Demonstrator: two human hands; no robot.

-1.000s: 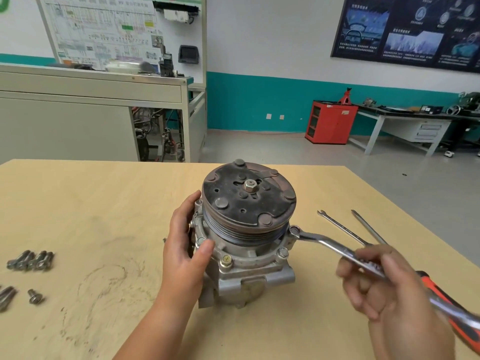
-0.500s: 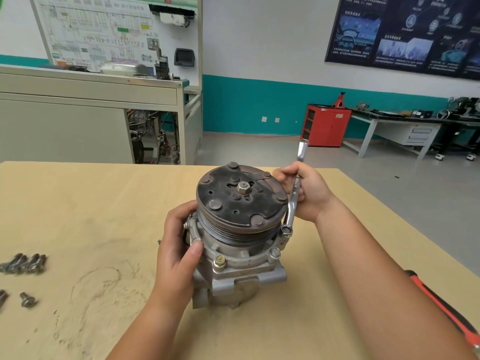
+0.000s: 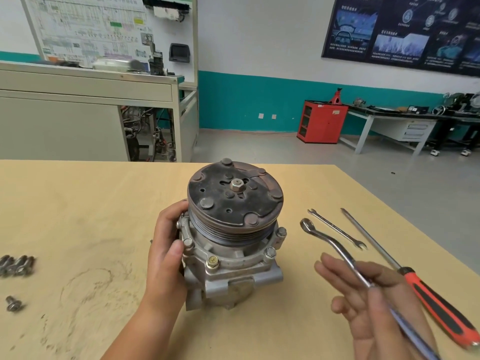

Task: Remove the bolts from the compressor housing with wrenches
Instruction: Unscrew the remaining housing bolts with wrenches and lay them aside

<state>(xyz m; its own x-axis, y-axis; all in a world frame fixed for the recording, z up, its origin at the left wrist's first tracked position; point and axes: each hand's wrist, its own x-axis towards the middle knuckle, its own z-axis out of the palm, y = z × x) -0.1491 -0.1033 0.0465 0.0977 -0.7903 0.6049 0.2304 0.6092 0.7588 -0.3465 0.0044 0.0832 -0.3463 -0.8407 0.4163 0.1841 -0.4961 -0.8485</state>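
The compressor [image 3: 233, 266] stands upright on the wooden table [image 3: 78, 203], its dark pulley plate facing up. Several bolts [image 3: 270, 252] sit in the housing flange below the pulley. My left hand [image 3: 166, 255] grips the housing's left side. To the right of the compressor, my right hand [image 3: 368, 300] holds the offset ring wrench [image 3: 335, 245] between thumb and palm with the fingers spread. The wrench's ring end is off the housing, apart from the bolts.
A thin open-end wrench [image 3: 337, 229] and a red-handled screwdriver [image 3: 420, 284] lie on the table at the right. Removed bolts [image 3: 17, 265] lie at the left edge, one more bolt [image 3: 13, 304] below them. The table's right edge runs diagonally near the tools.
My right hand pulled the ring wrench off the right-side flange bolt and swung it down and to the right, away from the compressor. My left hand kept its grip.
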